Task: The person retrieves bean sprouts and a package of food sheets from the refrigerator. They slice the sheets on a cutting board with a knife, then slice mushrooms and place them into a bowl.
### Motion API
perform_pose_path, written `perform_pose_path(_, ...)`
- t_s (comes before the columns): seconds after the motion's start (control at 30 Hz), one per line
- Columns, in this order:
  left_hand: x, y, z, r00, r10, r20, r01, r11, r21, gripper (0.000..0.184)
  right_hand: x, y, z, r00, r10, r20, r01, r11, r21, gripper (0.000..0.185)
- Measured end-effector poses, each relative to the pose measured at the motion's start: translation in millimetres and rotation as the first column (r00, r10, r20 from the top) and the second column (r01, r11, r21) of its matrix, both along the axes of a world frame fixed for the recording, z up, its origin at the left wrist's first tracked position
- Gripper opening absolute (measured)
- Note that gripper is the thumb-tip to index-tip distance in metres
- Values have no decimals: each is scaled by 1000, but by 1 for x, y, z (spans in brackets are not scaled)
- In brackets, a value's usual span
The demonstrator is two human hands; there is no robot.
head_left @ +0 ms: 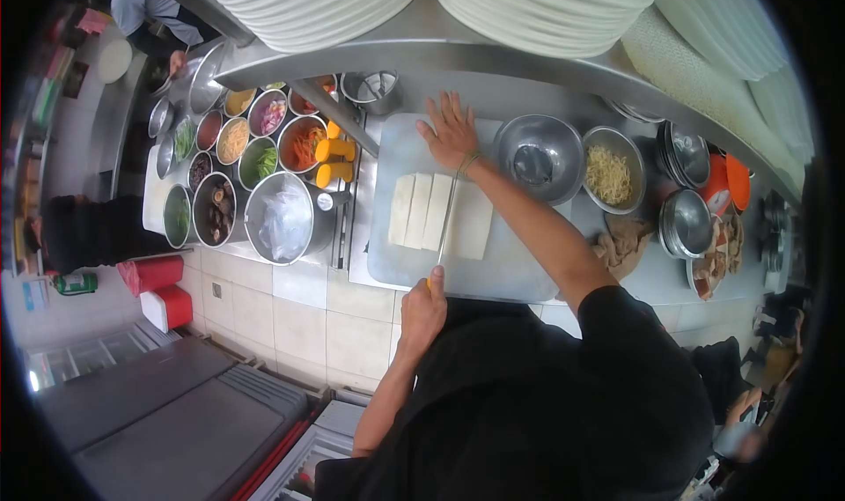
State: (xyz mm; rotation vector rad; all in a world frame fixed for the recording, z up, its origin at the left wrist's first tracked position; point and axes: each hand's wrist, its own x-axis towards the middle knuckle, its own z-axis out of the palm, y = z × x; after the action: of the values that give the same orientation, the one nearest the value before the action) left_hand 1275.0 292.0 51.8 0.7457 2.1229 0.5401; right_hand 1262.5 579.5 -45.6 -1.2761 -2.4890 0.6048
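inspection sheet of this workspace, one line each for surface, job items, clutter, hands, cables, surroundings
surface: metal counter, translucent cutting board on it
job's things: white block partly cut into strips; knife across it
clutter: tubs of cut vegetables left; metal bowl, bowl of sprouts and crumpled cloth right
hands: left hand grips knife handle; right hand spread at board's far side
cables: nothing seen
surroundings: stacked plates on overhead shelf; another person's hand upper left

On my feed, the left hand (423, 314) holds a knife (447, 219) across the part-sliced white block (472, 224), right hand (452, 134) spread over the board (519, 259).
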Motion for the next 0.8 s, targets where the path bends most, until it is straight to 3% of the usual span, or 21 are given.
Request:
perform_pose_path(0.1,14,-3,1,1000,-20,-3,20,999,37,71,12,1,13,998,62,-31,-61,997,47,65)
perform_pose_path(0.27,28,-10,-13,1000,-17,19,17,1000,-3,69,23,-11,4,995,49,89,-61,989,138,64)
perform_pose_path(0.53,35,-4,-39,1000,-21,-8,20,997,-79,68,24,-13,-20,992,51,114,-60,995,82,62)
perform_pose_path(0.8,19,-8,-10,999,-34,3,34,999,1,72,22,-12,3,992,27,122,-28,1000,7,63)
